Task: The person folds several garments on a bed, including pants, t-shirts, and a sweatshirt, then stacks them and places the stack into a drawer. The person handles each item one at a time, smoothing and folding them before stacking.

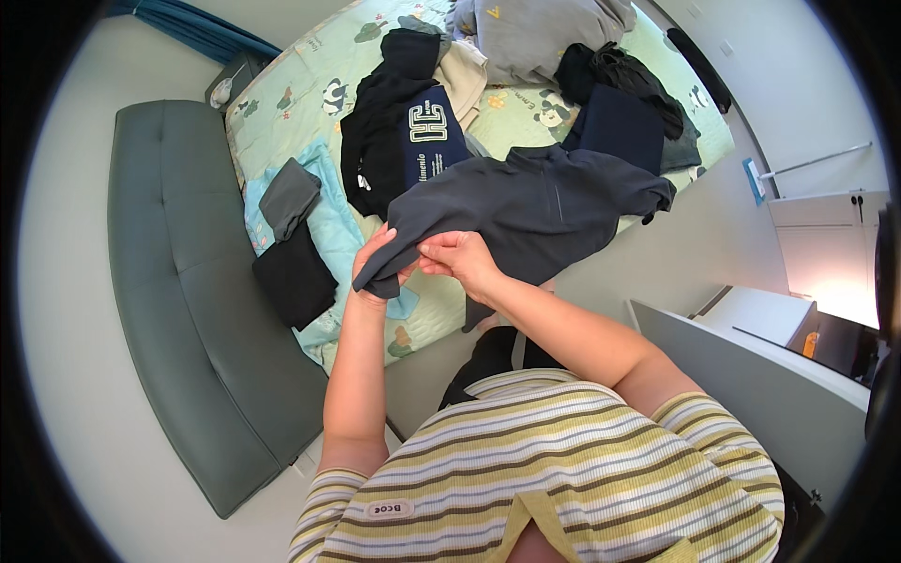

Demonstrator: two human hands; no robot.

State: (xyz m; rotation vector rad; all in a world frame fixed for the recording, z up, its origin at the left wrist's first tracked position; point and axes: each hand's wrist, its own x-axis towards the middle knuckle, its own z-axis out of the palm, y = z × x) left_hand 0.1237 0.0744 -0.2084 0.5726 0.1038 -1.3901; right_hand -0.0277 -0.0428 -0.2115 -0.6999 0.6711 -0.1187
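A dark grey long-sleeved top [524,204] with a collar and a short zip spreads across the bed's near edge, its lower part hanging over the side. One of its sleeves lies over my left hand [373,257], which grips it near the cuff. My right hand [457,259] pinches the edge of the same sleeve between thumb and fingers, just beside the left. The fingers of my left hand are partly hidden under the fabric. Beyond the top lies a black garment [373,127] with a navy printed panel [433,130].
A folded grey garment [290,199] and a folded black one [295,278] rest on a light blue pillow [327,204] by the grey headboard [204,295]. Dark clothes [619,123] and a grey blanket [542,42] lie farther across the bed [295,77]. A white cabinet [753,317] stands right.
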